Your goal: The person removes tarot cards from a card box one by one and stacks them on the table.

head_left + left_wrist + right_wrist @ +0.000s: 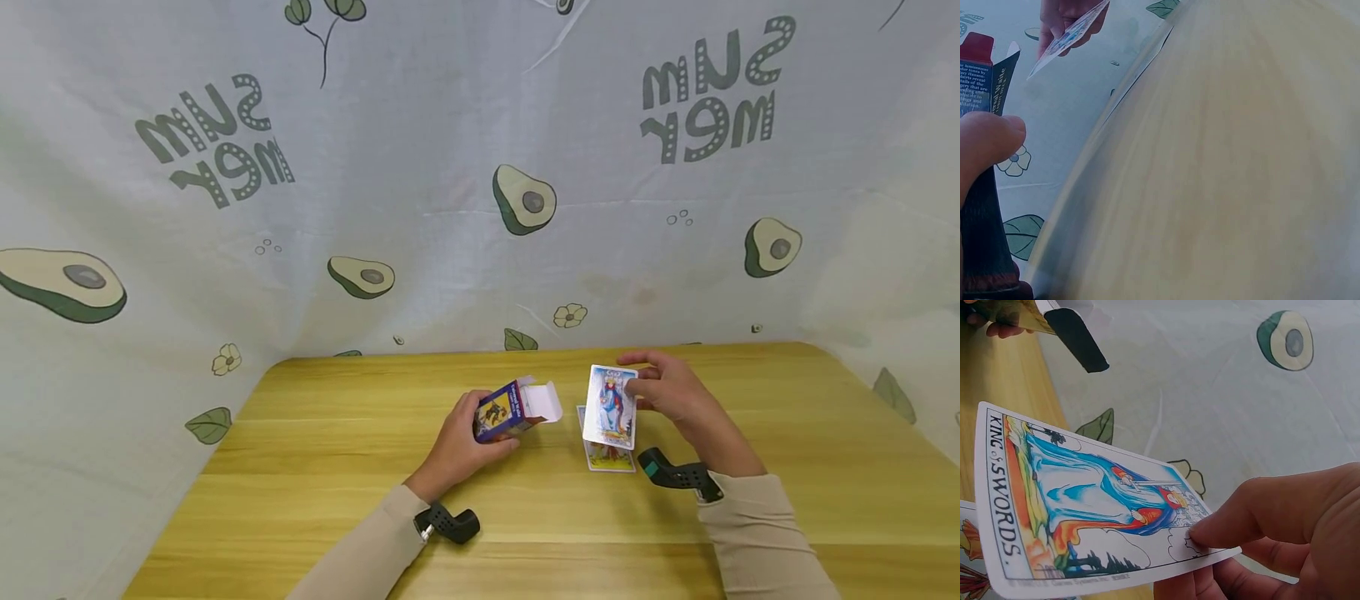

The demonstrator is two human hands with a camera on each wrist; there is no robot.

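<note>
My left hand (463, 442) grips a dark blue card box (497, 414) with a yellow picture panel. Its white end flap (542, 402) stands open toward the right. In the right wrist view, the thumb and fingers of my right hand (1285, 537) pinch a tarot card (1097, 506) printed KING OF SWORDS, face up and tilted. Below it another picture card (611, 458) lies on the table, partly covered by the held card in the head view. The left wrist view shows the box (985, 219) under my left thumb, with print on its side.
The wooden table (337, 467) runs back to a hanging cloth (450, 125) printed with avocados, leaves and mirrored lettering. A black wrist camera (450, 525) sits on the left wrist, and another wrist camera (675, 473) on the right.
</note>
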